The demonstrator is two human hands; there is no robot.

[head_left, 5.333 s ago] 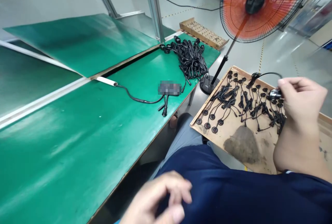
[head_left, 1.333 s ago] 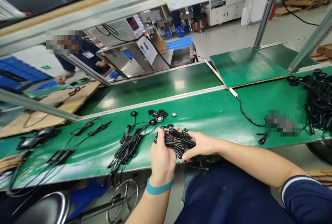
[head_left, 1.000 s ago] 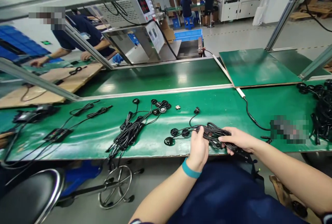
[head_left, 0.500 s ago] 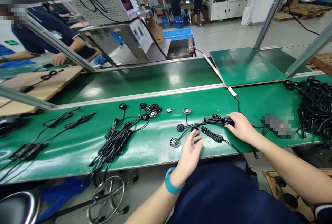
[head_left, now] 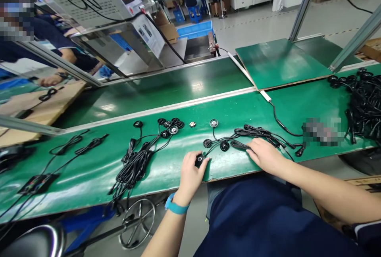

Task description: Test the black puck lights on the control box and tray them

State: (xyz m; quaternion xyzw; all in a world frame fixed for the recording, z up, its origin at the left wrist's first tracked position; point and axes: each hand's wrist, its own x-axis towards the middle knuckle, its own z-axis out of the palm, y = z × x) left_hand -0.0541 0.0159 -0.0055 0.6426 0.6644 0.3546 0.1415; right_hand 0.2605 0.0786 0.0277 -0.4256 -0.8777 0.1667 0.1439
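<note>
My left hand [head_left: 192, 169], with a teal band at the wrist, grips a small round black disc [head_left: 199, 159] on a cable between thumb and fingers. My right hand [head_left: 263, 154] is closed on a bundled black cable [head_left: 239, 144] to the right of it. Around them on the green bench lie more round cabled discs: one with a pale face [head_left: 213, 123], one dark [head_left: 207, 143] and one black [head_left: 224, 146]. Another coiled black cable [head_left: 253, 131] lies just beyond my right hand.
A heap of bundled cables [head_left: 135, 165] lies left of my hands, a larger pile [head_left: 366, 102] at the far right. A small pale part [head_left: 192, 124] sits on the bench [head_left: 166, 169]. A raised green board [head_left: 282, 64] stands behind. A co-worker's hand [head_left: 50, 79] is at left.
My left hand has moved left and down and taken hold of the front disc. My right hand has shifted from the farther cable coil to the nearer one. The view has shifted slightly.
</note>
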